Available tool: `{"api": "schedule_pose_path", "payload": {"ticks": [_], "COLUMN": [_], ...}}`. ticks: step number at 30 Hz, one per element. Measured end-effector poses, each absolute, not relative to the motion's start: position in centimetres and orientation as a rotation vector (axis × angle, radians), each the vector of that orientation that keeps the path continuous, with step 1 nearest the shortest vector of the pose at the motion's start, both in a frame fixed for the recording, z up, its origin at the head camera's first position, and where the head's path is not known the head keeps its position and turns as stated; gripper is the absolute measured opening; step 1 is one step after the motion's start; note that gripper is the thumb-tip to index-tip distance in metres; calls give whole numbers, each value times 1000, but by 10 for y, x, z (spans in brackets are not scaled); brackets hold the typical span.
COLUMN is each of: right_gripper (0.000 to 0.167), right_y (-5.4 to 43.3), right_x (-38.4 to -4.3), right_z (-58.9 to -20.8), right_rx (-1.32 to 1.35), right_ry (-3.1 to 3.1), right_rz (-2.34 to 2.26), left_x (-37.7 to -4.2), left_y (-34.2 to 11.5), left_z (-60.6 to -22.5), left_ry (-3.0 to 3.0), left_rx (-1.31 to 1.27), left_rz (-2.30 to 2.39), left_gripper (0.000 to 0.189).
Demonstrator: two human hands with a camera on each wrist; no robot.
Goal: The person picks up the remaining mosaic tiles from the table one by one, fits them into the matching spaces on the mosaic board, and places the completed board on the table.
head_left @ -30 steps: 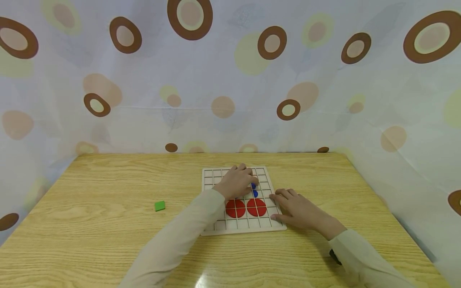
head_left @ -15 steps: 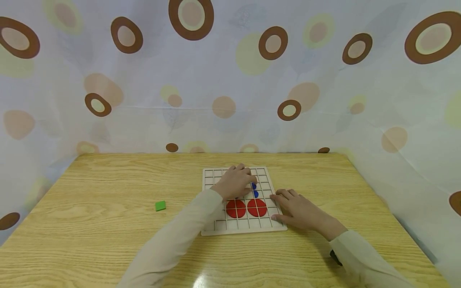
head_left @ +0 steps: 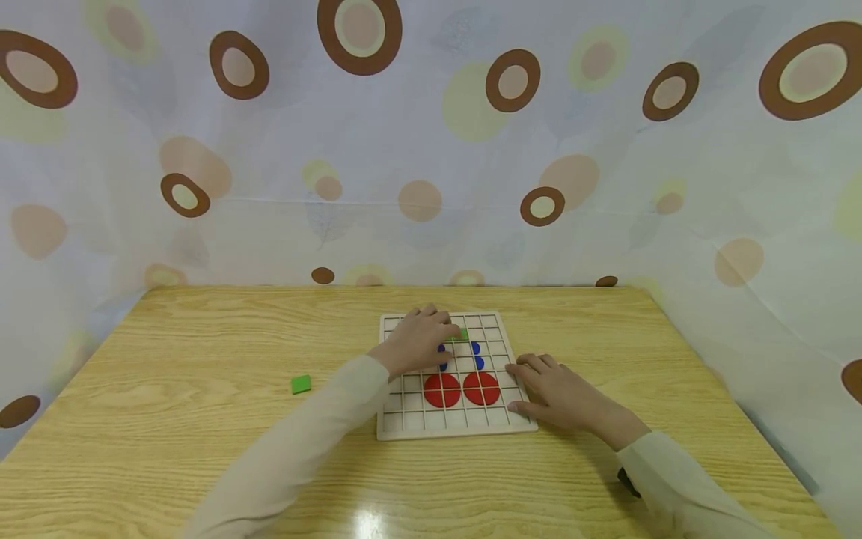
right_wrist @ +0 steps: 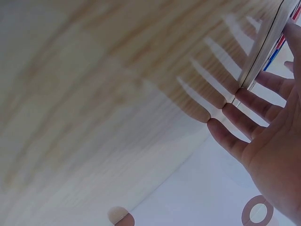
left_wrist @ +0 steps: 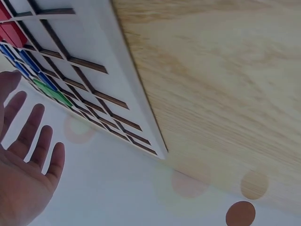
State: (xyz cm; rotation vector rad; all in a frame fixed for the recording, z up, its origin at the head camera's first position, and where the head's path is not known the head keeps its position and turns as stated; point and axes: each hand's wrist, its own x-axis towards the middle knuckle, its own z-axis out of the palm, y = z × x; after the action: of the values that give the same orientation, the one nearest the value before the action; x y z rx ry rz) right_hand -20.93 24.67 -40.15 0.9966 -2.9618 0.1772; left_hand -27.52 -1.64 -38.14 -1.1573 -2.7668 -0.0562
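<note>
A white square board [head_left: 458,433] with a dark-lined grid lies on the table. My left hand [head_left: 417,340] is over its upper left part with loose, spread fingers and nothing held. Just right of those fingers sits a green piece [head_left: 462,335], partly hidden by them. Blue half-round pieces [head_left: 480,363] lie in the board's middle, some partly behind the hand. Two red circles [head_left: 481,389], each split by grid lines, lie nearer the front. My right hand [head_left: 562,395] rests against the board's right edge, its fingertips touching the rim and its fingers extended.
A loose green tile [head_left: 301,384] lies on the wooden table [head_left: 202,419], left of the board. Behind the table hangs a patterned cloth [head_left: 364,239] with brown and beige circles. A dark object [head_left: 628,483] shows beneath the right sleeve.
My left hand has drawn back to the left, uncovering the green piece and more blue pieces on the board. The right hand stays in place at the board's edge.
</note>
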Motion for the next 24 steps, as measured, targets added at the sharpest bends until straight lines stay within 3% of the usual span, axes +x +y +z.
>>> {"api": "schedule_pose_path", "payload": {"ticks": [24], "right_gripper": [61], "right_y": [247], "right_x": [-210], "right_z": [-405], "right_rx": [989], "right_ry": [-2979], "right_rz": [162], "left_x": [-250], "left_y": [-88], "left_z": [-380], "left_ry": [-2813], "left_rx": [-1037], "left_rz": [-148], "left_gripper": [29]}}
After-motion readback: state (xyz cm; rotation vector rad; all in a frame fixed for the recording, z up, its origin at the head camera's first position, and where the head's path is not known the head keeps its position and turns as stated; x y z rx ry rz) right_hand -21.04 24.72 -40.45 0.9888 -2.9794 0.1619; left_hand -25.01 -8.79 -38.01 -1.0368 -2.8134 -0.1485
